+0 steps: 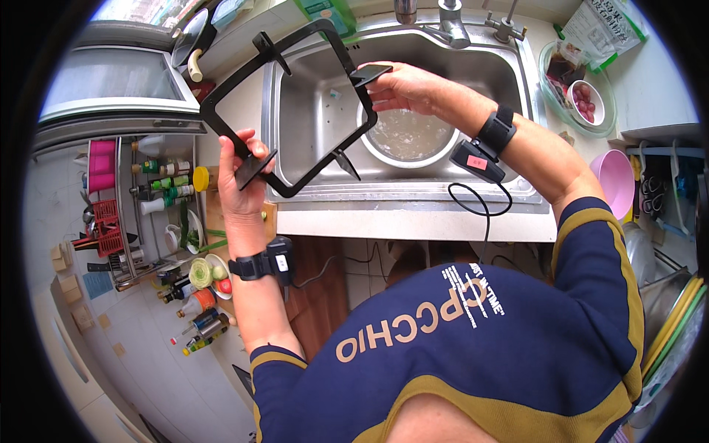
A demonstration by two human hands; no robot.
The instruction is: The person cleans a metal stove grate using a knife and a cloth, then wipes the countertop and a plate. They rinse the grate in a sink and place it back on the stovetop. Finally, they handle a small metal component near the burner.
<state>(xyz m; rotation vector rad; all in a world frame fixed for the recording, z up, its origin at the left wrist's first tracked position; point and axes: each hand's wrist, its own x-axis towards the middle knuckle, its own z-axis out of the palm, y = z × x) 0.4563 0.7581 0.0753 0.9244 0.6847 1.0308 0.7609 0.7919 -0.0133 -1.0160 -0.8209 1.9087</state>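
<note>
A square black pan support of a gas hob (pixel 302 185), with a flat prong on each side, hangs tilted above the left part of the steel sink (pixel 316 133). My left hand (pixel 243 171) is closed around its near left side, next to one prong. At its right side, my right hand (pixel 407 88) grips the frame by another prong, with some fingers hidden behind it. Below my right hand, a round basin (pixel 412 135) of cloudy water stands in the sink. Small bits of food waste (pixel 335 94) lie on the sink floor.
A chrome tap (pixel 454 25) rises behind the sink. To the right are a glass bowl (pixel 606 124) holding grapes in a smaller bowl, and a pink bowl (pixel 612 183). Bottles (pixel 174 191) and a cutting board (pixel 268 219) stand left. A cable (pixel 487 221) hangs from my right wrist.
</note>
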